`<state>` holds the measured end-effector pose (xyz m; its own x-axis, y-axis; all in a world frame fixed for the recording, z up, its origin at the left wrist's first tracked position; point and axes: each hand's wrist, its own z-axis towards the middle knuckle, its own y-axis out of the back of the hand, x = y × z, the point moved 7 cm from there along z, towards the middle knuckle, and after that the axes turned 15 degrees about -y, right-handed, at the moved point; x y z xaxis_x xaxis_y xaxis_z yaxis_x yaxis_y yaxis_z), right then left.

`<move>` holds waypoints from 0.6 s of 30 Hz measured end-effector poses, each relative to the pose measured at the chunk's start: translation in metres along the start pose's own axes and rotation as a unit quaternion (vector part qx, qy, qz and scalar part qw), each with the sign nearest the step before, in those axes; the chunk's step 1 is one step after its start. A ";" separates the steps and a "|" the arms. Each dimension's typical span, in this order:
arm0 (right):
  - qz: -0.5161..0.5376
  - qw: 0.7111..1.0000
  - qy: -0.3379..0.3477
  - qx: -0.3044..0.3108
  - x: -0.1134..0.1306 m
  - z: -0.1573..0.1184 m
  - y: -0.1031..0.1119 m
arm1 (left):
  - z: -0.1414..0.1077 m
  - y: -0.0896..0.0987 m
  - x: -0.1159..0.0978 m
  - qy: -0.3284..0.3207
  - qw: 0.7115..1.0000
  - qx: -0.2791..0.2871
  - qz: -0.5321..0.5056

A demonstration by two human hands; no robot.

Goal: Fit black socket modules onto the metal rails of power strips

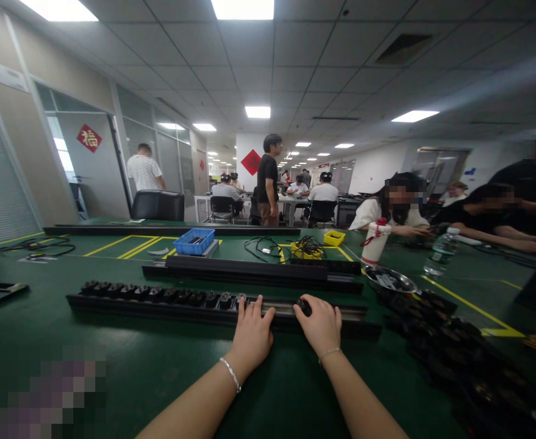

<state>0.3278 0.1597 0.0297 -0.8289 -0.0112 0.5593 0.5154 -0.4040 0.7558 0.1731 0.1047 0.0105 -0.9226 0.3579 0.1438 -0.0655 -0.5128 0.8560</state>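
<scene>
A long black channel rail (135, 309) lies across the green table in front of me. A row of small black modules (169, 296) sits inside it, from its left end to about the middle. My left hand (252, 329) rests on the rail with fingers stretched out, its fingertips by the last module of the row. Farther right, my right hand (320, 323) pinches a small black module (303, 306) over the rail's bare, silvery inner strip. That module's lower part is hidden.
Behind the rail lie more black rails (249, 269), a blue bin (195, 241), cables (311, 246) and a yellow tray (334, 238). To the right are a metal bowl (391, 280), a bottle (441, 251), a white cup (375, 244) and a heap of black parts (469, 360). People sit beyond.
</scene>
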 end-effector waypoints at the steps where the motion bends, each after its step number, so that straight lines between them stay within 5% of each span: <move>1: 0.000 1.000 -0.003 0.000 0.000 0.000 0.000 | 0.000 0.000 0.000 -0.001 1.000 0.000 0.000; 18: -0.006 1.000 -0.028 0.010 -0.003 0.004 0.003 | -0.001 0.003 0.001 -0.005 1.000 -0.016 0.005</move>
<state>0.3327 0.1620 0.0320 -0.8216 0.0442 0.5684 0.5108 -0.3856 0.7683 0.1720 0.1030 0.0124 -0.9196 0.3600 0.1572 -0.0682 -0.5404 0.8386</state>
